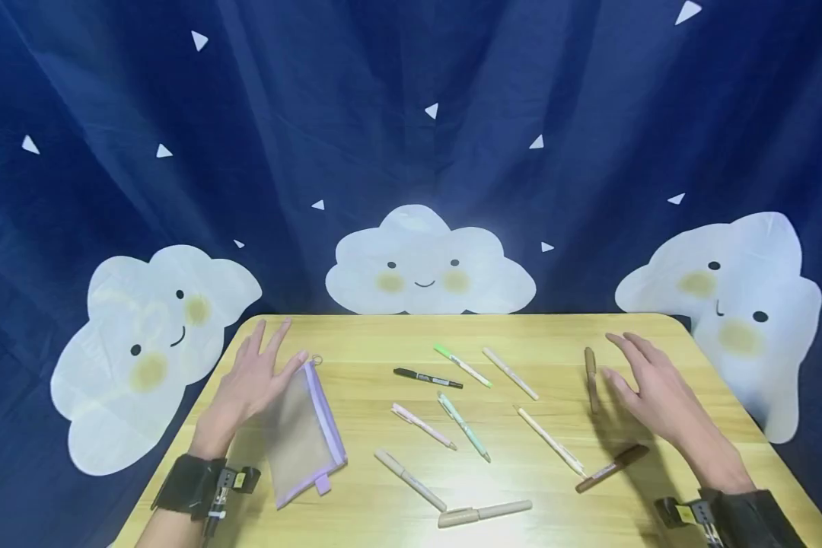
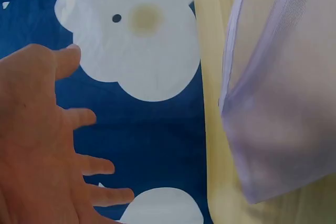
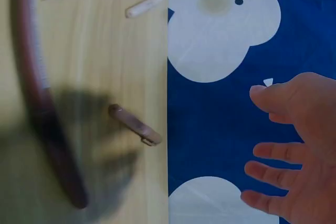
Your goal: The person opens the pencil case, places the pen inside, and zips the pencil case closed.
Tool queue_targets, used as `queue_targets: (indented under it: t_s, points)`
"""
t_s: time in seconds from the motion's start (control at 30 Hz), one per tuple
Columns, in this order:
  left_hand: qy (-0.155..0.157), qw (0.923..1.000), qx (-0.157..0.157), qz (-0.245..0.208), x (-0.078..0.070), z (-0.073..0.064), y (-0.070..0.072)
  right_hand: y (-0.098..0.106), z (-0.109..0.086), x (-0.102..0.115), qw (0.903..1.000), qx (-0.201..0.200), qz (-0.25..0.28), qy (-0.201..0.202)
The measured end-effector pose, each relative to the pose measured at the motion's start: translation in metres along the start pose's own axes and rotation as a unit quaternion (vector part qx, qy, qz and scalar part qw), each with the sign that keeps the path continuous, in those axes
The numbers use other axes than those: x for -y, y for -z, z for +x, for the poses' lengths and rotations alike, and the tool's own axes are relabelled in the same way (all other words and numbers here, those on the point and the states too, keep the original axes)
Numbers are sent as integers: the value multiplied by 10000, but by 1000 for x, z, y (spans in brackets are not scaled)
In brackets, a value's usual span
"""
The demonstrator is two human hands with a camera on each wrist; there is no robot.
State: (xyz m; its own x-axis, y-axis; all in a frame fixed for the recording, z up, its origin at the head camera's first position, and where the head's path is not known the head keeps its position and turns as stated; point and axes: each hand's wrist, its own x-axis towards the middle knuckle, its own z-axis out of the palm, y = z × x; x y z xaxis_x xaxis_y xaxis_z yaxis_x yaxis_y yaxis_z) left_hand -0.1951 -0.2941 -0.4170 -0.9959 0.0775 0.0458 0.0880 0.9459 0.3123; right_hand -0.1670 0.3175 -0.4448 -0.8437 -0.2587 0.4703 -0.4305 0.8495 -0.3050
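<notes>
My left hand [image 1: 250, 382] is held open with fingers spread, its thumb overlapping the top corner of a purple-edged mesh zip pouch [image 1: 303, 445]. In the left wrist view the pouch [image 2: 286, 124] shows at the right, apart from the fingers. On the other side, my right hand [image 1: 661, 396] is also open and holds nothing. Nearest to it are a tan-brown capped pen [image 1: 591, 379], just left of its fingertips, and a dark brown pen [image 1: 613, 468] nearer the front. Both pens lie on the table; the right wrist view shows the dark brown pen [image 3: 39, 87] close up.
Several pens lie scattered mid-table: a black marker [image 1: 428, 378], a green-capped pen [image 1: 463, 365], a pink pen [image 1: 423, 426], a mint pen [image 1: 463, 426], a cream pen [image 1: 551, 441] and a beige pen [image 1: 485, 514]. A blue curtain [image 1: 383, 152] hangs behind the wooden table [image 1: 370, 335].
</notes>
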Motion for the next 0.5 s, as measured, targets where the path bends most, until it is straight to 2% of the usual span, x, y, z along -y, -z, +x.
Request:
queue_targets:
  t_s: [0.1,0.2,0.4,0.5]
  points:
    - [109,9999,-4,-26,0,-11,-2,0,-11,2,9999,-94,-35,99]
    - [238,9996,124,-31,-1,-22,-8,-5,-23,1,9997,-95,-68,231]
    - [507,9969,448,-409,-2,-42,-28,-20,-52,0,9993,196,-66,315]
    - [692,9941,622,-555,-4,-49,-41,-28,-65,0,9982,315,3,505]
